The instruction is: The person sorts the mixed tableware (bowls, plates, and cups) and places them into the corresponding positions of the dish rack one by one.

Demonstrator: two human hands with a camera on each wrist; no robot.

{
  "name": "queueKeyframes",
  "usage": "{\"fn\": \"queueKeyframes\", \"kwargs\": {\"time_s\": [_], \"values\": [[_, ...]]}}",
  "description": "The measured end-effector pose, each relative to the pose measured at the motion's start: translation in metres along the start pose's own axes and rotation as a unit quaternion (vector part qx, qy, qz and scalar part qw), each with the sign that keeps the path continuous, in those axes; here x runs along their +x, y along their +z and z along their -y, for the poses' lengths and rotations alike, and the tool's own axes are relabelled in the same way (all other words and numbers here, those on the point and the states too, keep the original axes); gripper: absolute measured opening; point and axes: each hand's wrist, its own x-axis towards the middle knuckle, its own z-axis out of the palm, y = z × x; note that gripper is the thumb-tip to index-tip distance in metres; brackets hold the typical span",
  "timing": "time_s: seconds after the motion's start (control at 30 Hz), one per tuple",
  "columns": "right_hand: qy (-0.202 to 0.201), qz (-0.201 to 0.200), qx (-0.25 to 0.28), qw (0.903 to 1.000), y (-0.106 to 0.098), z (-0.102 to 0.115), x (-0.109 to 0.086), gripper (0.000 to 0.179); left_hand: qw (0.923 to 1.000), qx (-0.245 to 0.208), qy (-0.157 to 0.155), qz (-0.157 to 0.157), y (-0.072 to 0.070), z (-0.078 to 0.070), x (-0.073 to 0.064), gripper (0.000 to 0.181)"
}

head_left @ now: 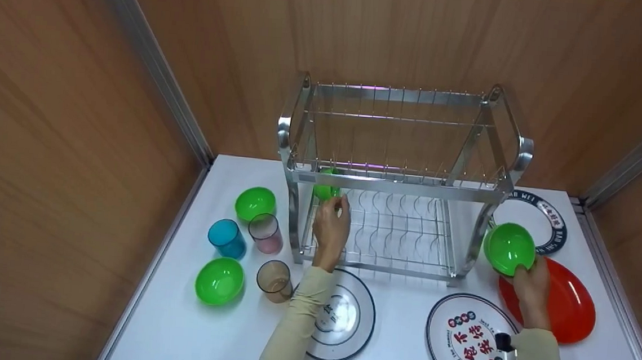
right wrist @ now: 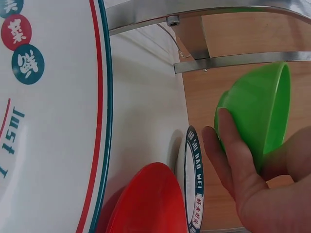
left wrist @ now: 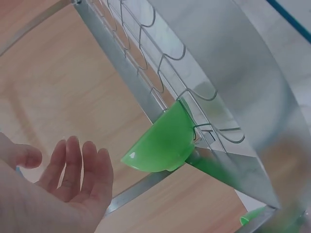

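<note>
In the left wrist view, a green bowl (left wrist: 163, 141) stands on its side among the wires at the left end of the dish rack's lower tier (head_left: 397, 225). My left hand (head_left: 332, 226) is just in front of that bowl; its fingers (left wrist: 73, 160) bend loosely, with a gap between them and the bowl. At the rack's right side, my right hand (head_left: 534, 288) grips a second green bowl (head_left: 510, 249) by its rim, thumb inside and fingers beneath. This bowl is held above the red plate (head_left: 575, 305) and near the white plate with a dark lettered rim (head_left: 555, 219).
Left of the rack are two green bowls (head_left: 255, 203), (head_left: 219, 281), a blue cup (head_left: 227, 238), a pinkish cup (head_left: 266, 234) and a brown cup (head_left: 275, 281). A white plate (head_left: 353, 329) lies under my left forearm; a plate with red characters (head_left: 470, 343) lies front right. Wooden panels enclose the table.
</note>
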Motion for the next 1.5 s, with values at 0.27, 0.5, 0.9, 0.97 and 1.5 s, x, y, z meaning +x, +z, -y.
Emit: {"fn": "queueKeyframes", "kwargs": {"time_s": [0.27,0.5,0.9,0.97,1.5], "values": [[0.005,0.014,-0.011,0.9998,-0.014,-0.002,-0.022,0.058,0.9989,-0.003,0.045,-0.014,-0.005,-0.010,-0.021,0.023],[-0.013,-0.001,-0.020,0.9997,-0.021,-0.009,-0.041,0.055,0.9970,-0.040,0.065,0.012,-0.011,-0.016,-0.039,0.025],[-0.013,0.037,-0.071,0.9967,-0.023,-0.010,-0.078,0.056,0.9886,-0.109,0.055,0.088,-0.016,-0.026,-0.076,0.023],[-0.011,0.046,-0.087,0.9951,-0.021,-0.010,-0.084,0.056,0.9865,-0.120,0.052,0.099,-0.016,-0.027,-0.083,0.024],[-0.048,0.119,-0.039,0.9910,0.011,0.005,-0.119,0.053,0.9599,-0.205,0.021,0.190,-0.011,-0.045,-0.124,0.027]]}}
